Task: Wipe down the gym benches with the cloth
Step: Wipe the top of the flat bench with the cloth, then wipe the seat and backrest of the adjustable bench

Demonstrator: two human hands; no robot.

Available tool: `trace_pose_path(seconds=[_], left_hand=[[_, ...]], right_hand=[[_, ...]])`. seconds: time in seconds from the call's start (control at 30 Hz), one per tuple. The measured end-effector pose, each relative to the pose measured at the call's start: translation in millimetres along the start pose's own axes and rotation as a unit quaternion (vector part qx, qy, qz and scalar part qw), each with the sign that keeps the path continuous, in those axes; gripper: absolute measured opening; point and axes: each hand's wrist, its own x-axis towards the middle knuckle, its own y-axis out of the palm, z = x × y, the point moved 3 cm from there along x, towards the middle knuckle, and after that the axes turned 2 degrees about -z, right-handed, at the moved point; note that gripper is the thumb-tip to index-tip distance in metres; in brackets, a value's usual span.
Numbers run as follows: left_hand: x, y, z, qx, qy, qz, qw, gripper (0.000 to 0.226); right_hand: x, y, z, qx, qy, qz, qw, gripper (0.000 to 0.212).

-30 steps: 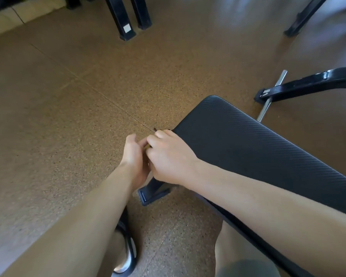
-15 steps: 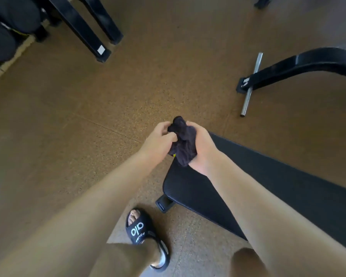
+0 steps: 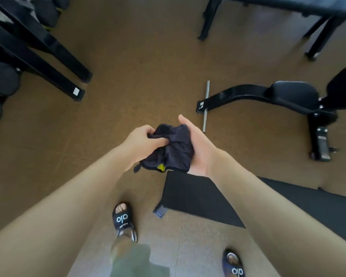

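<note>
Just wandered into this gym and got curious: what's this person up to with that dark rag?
A person stands over a black gym bench, with both hands on a bunched-up dark cloth held in the air above the bench's end. The left hand pinches into the folds while the right hand cups it from the side. The cloth isn't touching the bench at this moment. Another bench and a metal bar sit on the brown floor beyond.

Speckled brown floor (image 3: 140, 62), black rack legs (image 3: 54, 62), a loose steel bar (image 3: 206, 106)
</note>
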Motion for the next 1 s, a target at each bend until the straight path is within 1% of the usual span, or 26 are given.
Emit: trace_pose_path(seconds=[0.17, 0.27, 0.3, 0.37, 0.43, 0.5, 0.57, 0.63, 0.7, 0.8, 0.9, 0.93, 1.0], left_hand=[[28, -63, -11, 0.01, 0.031, 0.053, 0.998, 0.015], [41, -92, -19, 0.019, 0.048, 0.099, 0.994, 0.009], [45, -102, -24, 0.025, 0.053, 0.105, 0.993, 0.009], [54, -117, -43, 0.025, 0.059, 0.108, 0.992, 0.012], [62, -126, -66, 0.021, 0.062, 0.12, 0.991, 0.016], [71, -125, -91, 0.027, 0.057, 0.147, 0.987, 0.018], [87, -115, -116, 0.046, 0.054, 0.179, 0.981, 0.018], [106, -103, -146, 0.08, 0.062, 0.203, 0.974, 0.017], [130, -89, -175, 0.133, 0.065, 0.227, 0.963, 0.016], [172, -71, -216, 0.221, 0.069, 0.244, 0.942, 0.021], [218, -61, -262, 0.301, 0.103, 0.23, 0.92, 0.032], [231, -56, -281, 0.31, 0.118, 0.232, 0.914, 0.041], [248, -47, -317, 0.287, 0.126, 0.272, 0.91, 0.075]], right_hand=[[24, 54, 17, 0.026, -0.02, -0.078, 0.996, 0.078], [27, 81, 22, 0.022, -0.034, -0.109, 0.993, 0.08], [25, 87, 25, 0.034, -0.036, -0.112, 0.992, 0.079], [21, 92, 34, 0.048, -0.051, -0.113, 0.991, 0.068], [16, 93, 46, 0.047, -0.08, -0.153, 0.984, 0.057], [13, 87, 56, 0.023, -0.115, -0.197, 0.973, 0.047], [11, 75, 69, 0.03, -0.162, -0.211, 0.963, 0.038], [12, 58, 89, 0.031, -0.202, -0.221, 0.954, 0.036], [12, 43, 114, -0.01, -0.223, -0.257, 0.94, 0.035], [22, 17, 163, -0.04, -0.25, -0.333, 0.908, 0.024], [36, -5, 223, -0.051, -0.275, -0.361, 0.89, 0.021], [39, -11, 245, -0.057, -0.281, -0.369, 0.884, 0.018], [35, -16, 280, -0.086, -0.279, -0.39, 0.873, 0.013]])
